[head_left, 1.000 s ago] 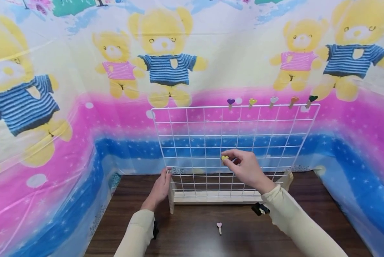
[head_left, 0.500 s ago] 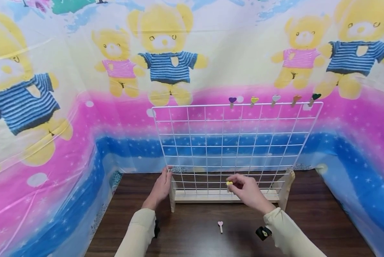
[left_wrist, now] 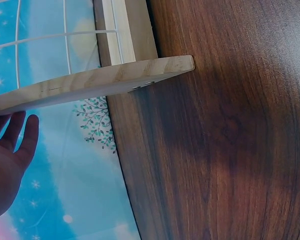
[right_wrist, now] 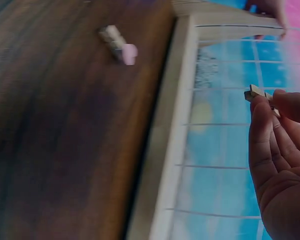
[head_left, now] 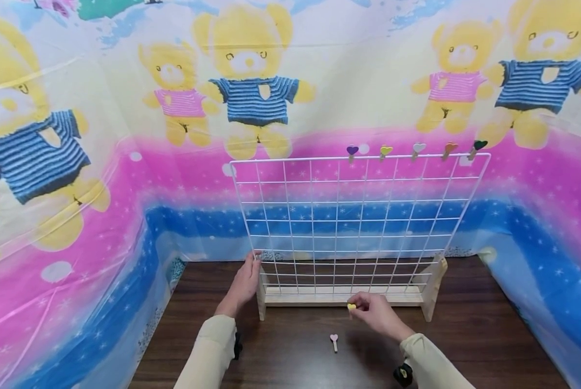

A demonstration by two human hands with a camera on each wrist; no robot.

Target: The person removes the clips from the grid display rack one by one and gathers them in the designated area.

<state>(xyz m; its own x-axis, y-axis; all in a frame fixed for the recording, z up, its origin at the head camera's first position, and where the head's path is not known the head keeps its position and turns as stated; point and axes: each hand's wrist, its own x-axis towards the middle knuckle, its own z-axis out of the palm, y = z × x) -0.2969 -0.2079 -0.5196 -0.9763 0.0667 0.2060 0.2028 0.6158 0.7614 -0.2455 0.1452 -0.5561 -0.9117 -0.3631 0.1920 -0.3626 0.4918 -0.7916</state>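
My right hand (head_left: 379,315) pinches a small wooden clothespin with a yellow heart (head_left: 351,307) between thumb and fingers, low in front of the rack's base. In the right wrist view, the wooden end of this clothespin (right_wrist: 255,93) sticks out past the fingertips. My left hand (head_left: 243,282) holds the left wooden side of the white wire grid rack (head_left: 337,220); in the left wrist view its fingers (left_wrist: 27,140) reach up to that wooden side piece (left_wrist: 115,75). A clothespin with a pink heart (head_left: 334,340) lies on the table in front of the rack.
Along the rack's top wire stand clothespins with purple (head_left: 352,151), yellow (head_left: 386,151), white (head_left: 419,147), orange (head_left: 451,148) and green (head_left: 480,145) hearts. The dark wooden table (head_left: 280,356) ends at a bear-printed cloth (head_left: 348,81) hung around it.
My right hand has come down from the middle of the grid to below its base, bringing the yellow-heart clothespin with it. The left hand has stayed at the rack's side.
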